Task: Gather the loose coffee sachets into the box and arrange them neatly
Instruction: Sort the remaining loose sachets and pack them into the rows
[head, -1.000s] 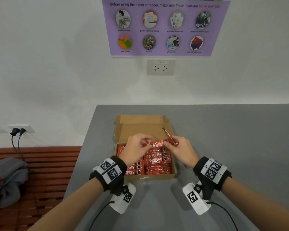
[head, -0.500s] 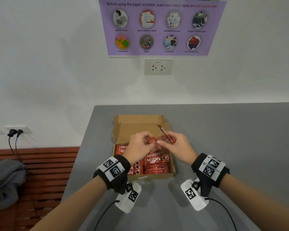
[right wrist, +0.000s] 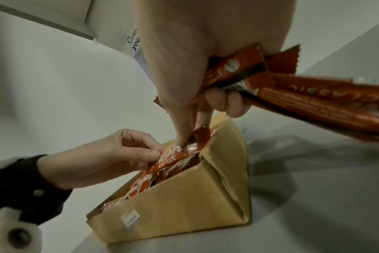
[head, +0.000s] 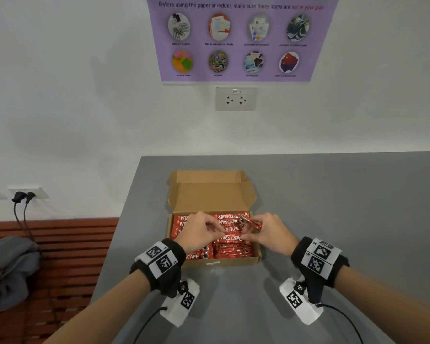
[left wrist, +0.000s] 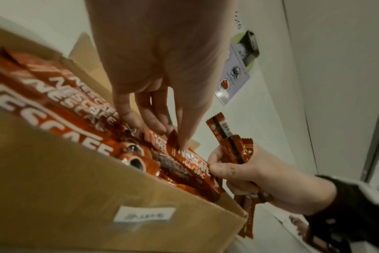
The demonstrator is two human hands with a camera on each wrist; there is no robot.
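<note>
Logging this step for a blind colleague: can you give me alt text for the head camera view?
Both hands, the left hand and right hand, pinch one red coffee sachet over an open cardboard box of sachets on a grey table; the right also grips spare sachets.

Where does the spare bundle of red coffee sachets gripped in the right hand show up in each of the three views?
Head: the bundle of red coffee sachets sits centre, over the box's right half, in the right hand.
Left wrist: bundle right of centre, sticking up from that hand.
Right wrist: bundle upper right, running off the edge.
Shared landmark: the brown cardboard box.
</note>
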